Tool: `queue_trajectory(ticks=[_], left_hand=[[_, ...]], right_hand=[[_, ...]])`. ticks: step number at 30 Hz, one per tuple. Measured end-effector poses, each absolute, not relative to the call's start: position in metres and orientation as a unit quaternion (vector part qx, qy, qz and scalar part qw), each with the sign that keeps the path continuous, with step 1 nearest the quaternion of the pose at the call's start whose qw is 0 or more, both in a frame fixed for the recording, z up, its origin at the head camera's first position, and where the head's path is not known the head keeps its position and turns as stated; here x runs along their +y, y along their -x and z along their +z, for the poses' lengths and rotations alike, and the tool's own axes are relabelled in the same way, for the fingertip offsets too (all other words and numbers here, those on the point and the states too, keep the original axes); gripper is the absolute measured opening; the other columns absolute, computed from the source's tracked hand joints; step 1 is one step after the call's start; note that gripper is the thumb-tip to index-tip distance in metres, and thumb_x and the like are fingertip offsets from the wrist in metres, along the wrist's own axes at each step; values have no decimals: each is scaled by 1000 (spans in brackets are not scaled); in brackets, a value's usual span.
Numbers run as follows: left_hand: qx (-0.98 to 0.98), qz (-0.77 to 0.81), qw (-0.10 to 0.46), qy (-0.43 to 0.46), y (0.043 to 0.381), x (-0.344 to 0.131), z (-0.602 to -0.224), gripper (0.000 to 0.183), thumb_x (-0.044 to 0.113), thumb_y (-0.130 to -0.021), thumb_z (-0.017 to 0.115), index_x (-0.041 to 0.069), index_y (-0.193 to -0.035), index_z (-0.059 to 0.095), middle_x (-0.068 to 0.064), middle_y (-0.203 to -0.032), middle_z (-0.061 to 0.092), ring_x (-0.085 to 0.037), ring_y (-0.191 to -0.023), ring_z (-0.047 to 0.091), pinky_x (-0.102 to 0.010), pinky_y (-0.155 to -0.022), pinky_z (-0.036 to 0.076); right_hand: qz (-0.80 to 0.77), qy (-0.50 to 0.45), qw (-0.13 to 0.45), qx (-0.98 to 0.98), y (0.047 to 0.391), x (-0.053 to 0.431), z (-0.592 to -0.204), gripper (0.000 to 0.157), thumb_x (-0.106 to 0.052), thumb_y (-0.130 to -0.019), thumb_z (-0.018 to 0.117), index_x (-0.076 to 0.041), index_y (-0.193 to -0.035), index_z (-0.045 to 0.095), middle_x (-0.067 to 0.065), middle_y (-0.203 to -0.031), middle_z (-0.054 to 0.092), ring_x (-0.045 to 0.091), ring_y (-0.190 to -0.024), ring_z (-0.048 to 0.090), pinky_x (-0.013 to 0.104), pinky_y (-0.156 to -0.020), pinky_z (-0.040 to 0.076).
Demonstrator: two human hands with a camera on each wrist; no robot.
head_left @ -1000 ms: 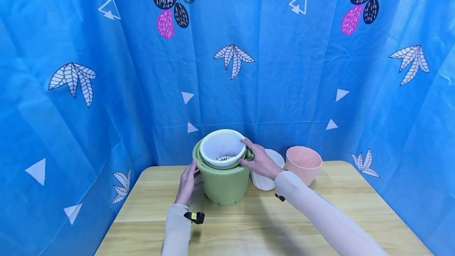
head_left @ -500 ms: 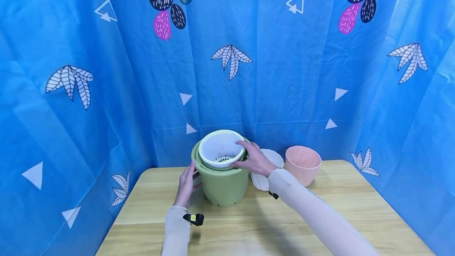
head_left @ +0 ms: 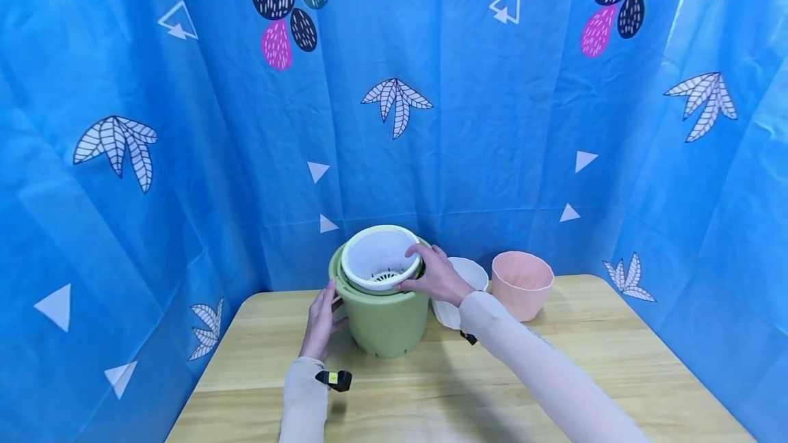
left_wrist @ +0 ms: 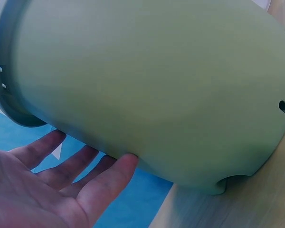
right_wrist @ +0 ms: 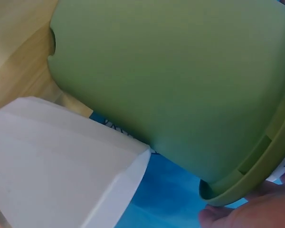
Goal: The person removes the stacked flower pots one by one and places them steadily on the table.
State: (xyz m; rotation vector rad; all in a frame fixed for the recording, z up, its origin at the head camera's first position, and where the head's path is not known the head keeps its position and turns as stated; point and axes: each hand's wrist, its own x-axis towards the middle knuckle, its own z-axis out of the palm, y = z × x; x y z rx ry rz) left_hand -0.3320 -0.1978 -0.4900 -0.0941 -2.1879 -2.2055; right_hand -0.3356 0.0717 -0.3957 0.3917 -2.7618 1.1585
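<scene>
A large green flowerpot (head_left: 386,327) stands upright on the table. Nested in its mouth is a white flowerpot (head_left: 377,251) with slots in its bottom, and a second green rim shows just beneath the white one. My right hand (head_left: 440,280) pinches the white pot's right rim, fingertips over the inside and thumb at the front. At the left side of the green pot is my left hand (head_left: 319,323), its thumb near the rim. The left wrist view shows this hand's fingers (left_wrist: 107,187) fairly straight, tips against the green wall.
Right of the green pot stands a white faceted pot (head_left: 470,272), partly behind my right hand. A pink pot (head_left: 523,286) is beside it. The wooden table (head_left: 394,402) ends at a blue patterned curtain (head_left: 394,169) at the back and sides.
My right hand has shifted slightly left, farther over the white pot's rim. The left hand keeps its place on the green pot. The whole head view has drifted a little.
</scene>
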Motion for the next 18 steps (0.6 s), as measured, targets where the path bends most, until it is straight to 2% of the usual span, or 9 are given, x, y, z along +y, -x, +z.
queue_trajectory(ticks=[7, 11, 18], left_hand=[[-705, -708, 15, 32, 331, -198, -489, 86, 75, -101, 35, 14, -161, 33, -19, -166, 35, -45, -153, 35, -66, -115, 43], [-705, -708, 17, 33, 331, -199, -490, 86, 74, -101, 35, 13, -161, 33, -19, -166, 34, -45, -153, 34, -65, -114, 44], [-707, -706, 29, 32, 331, -199, -492, 82, 72, -103, 35, 11, -158, 39, -20, -163, 38, -45, -152, 36, -65, -112, 47]], right_hand=[[390, -124, 77, -909, 336, 71, -400, 57, -44, -76, 92, -24, -114, 56, 16, -146, 53, 46, -154, 26, 68, -117, 37], [395, -123, 77, -907, 335, 71, -402, 56, -45, -76, 92, -23, -113, 55, 16, -146, 53, 46, -153, 27, 69, -117, 38], [390, -129, 87, -908, 334, 70, -402, 55, -47, -77, 91, -21, -108, 53, 12, -136, 57, 45, -149, 33, 65, -111, 43]])
